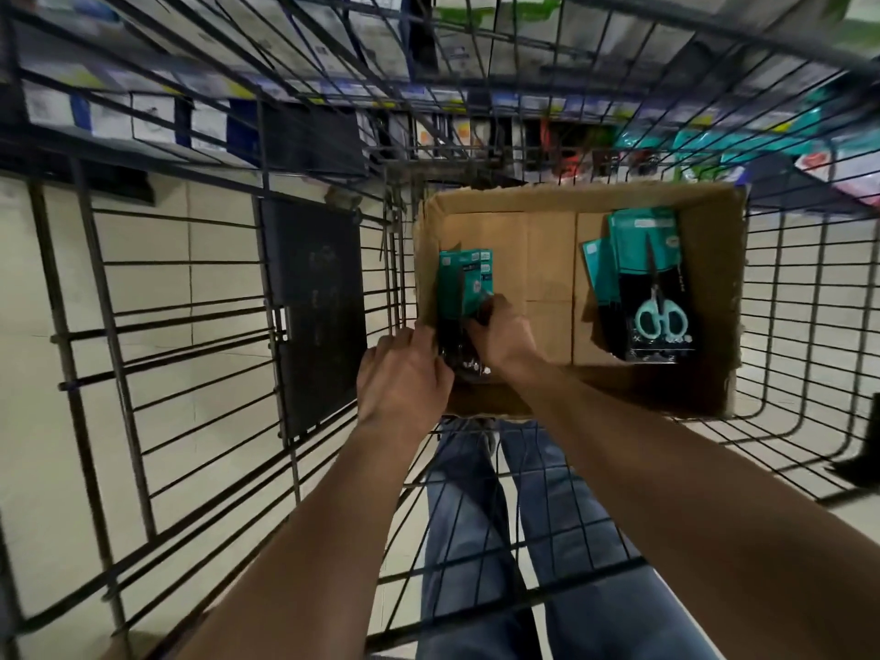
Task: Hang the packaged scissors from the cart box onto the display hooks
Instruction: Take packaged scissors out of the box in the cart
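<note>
- cardboard box (731, 297) sits in the wire cart (190, 326), top open, so packs can be lifted straight out
- scissor packs lie flat in two lots on the box floor: near stack (465, 281) against the left wall, far stack (652, 288) by the right wall, well apart, bare cardboard between
- far stack untouched; top pack shows pale teal handles, blades pointing away from the person, two or so cards fanned under it
- both hands are down on the near stack at its dark lower end, likely to gather several packs as one bundle, not one at a time
- left hand (405, 373) comes in from the box's left wall, fingers curled onto the stack's lower left edge, clamped on it
- right hand (502, 333) closes from the right side, fingers wrapped over the stack's right edge, thumb side hidden; also gripping, not spread
- stack is squeezed between the two hands; can't tell if it has left the box floor
- teal card tops point away from the person, so hang holes are probably at the far end; too blurred to confirm
- shelves (333, 50) beyond the cart are smeared; no display hook can be made out
- step in hand: pickup; nothing from this grab hung yet
- jeans (476, 516) show through the cart wire below
</note>
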